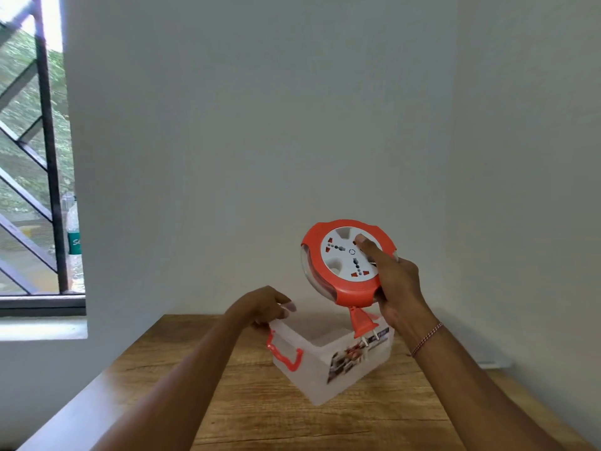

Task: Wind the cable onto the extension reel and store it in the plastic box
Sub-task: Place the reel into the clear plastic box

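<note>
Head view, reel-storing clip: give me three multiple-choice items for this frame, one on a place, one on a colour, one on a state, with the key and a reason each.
1. Where is the extension reel?
A. lying on the table
B. held in the air above the plastic box
C. on the window sill

2. What colour is the plug hanging below the reel?
A. orange-red
B. black
C. blue

3. How is the plastic box?
A. lid shut
B. tipped on its side
C. open, no lid on it

Key:
1 B: the right hand has the reel in its grip, clear of the table.
2 A: it matches the reel's rim.
3 C: the rim is uncovered, with the left hand on it.
</note>
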A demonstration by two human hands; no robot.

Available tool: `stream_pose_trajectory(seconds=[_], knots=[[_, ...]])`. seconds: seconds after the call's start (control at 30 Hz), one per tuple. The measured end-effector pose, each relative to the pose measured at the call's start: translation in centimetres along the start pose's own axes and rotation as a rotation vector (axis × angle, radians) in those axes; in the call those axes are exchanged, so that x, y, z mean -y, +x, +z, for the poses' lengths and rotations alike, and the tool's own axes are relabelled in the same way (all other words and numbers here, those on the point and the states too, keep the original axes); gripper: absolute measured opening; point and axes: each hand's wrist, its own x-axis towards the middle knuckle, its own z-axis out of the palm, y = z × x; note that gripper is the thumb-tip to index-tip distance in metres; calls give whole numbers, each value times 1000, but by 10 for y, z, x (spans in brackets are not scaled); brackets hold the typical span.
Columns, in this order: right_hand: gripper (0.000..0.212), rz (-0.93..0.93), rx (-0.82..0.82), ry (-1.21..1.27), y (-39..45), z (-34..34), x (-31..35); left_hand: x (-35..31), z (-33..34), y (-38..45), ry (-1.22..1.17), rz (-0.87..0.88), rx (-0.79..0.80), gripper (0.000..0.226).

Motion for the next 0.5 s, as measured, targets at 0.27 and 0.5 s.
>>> stream_pose_trajectory(seconds=[0.27,0.5], knots=[[51,21,95,-61,2,13,-6,17,-22,-6,216,214,149,38],[53,19,236,-164,12,19,-11,32,-17,-8,1,109,-32,34]])
